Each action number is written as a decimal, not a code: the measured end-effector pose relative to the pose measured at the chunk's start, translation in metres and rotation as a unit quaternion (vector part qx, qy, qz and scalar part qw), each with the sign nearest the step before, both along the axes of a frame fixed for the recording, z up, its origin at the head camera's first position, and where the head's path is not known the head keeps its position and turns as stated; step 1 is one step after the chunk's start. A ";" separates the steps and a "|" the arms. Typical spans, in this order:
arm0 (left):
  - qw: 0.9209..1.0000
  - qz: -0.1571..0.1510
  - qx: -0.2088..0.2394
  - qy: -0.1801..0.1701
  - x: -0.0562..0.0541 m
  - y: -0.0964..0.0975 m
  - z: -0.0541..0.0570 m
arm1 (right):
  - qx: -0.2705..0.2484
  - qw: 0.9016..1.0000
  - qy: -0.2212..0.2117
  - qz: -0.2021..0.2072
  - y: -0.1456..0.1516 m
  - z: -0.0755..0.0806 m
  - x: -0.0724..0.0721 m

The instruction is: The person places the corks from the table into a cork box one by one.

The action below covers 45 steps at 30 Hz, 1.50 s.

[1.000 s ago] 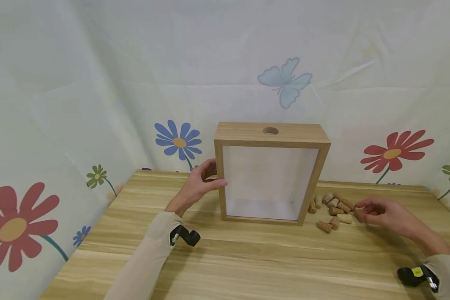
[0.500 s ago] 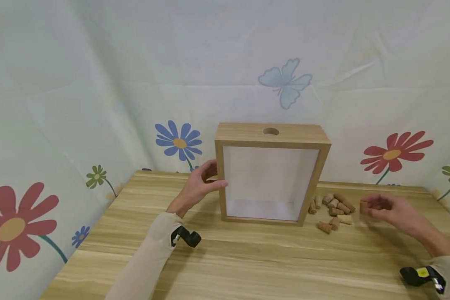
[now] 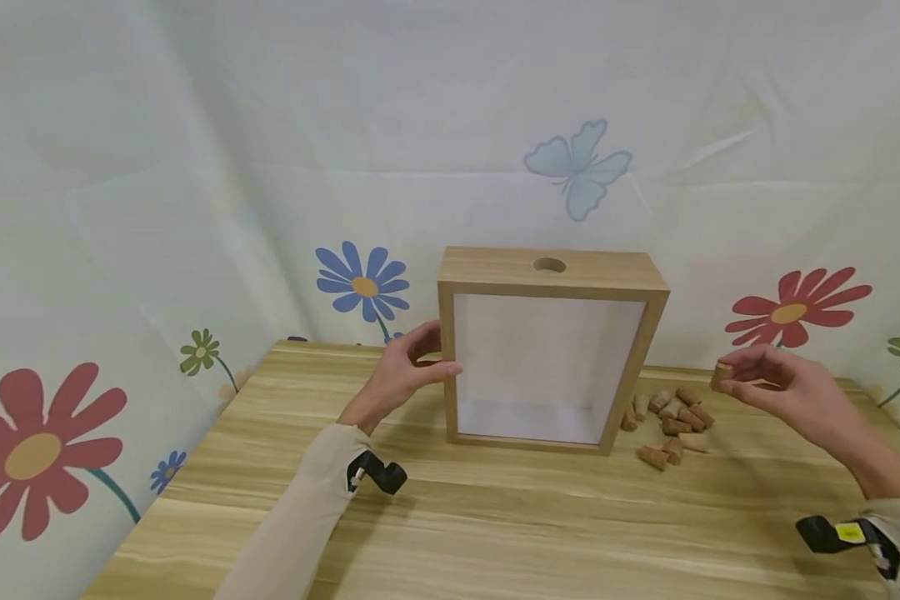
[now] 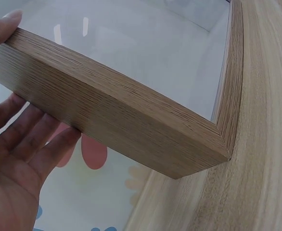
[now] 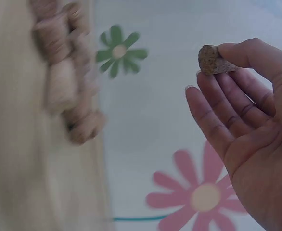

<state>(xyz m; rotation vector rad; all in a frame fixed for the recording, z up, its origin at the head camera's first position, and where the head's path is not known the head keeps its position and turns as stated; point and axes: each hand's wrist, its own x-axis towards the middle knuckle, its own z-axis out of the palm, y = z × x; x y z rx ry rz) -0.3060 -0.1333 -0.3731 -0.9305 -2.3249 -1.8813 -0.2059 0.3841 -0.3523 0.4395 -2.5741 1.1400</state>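
A wooden box frame (image 3: 553,288) with a clear front and a round hole (image 3: 550,264) in its top stands upright on the table. My left hand (image 3: 401,371) grips its left side, thumb on the front edge and fingers behind; the left wrist view shows the fingertips (image 4: 72,135) against the back edge. Between thumb and fingers my right hand (image 3: 802,396) pinches a cork (image 5: 214,60), lifted above the table. Several more corks (image 3: 675,425) lie in a loose pile right of the box; they look blurred in the right wrist view.
The wood-grain table (image 3: 495,517) reaches back to a pale curtain (image 3: 420,100) printed with flowers and a butterfly. Black wrist cameras (image 3: 378,473) sit on both sleeves.
My right hand has drawn the cork away from the pile's right side and raised it off the table. The left hand keeps its hold on the box.
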 end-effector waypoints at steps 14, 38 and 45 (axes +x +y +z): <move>1.000 0.012 -0.012 -0.006 -0.001 0.000 0.000 | -0.013 0.995 0.093 -0.013 -0.037 0.070 0.000; 1.000 0.009 0.002 0.003 -0.002 0.000 -0.002 | -0.032 0.992 0.120 0.014 -0.098 0.154 -0.013; 1.000 0.012 -0.004 -0.006 -0.002 0.002 -0.002 | -0.029 0.992 0.116 0.037 -0.123 0.164 -0.019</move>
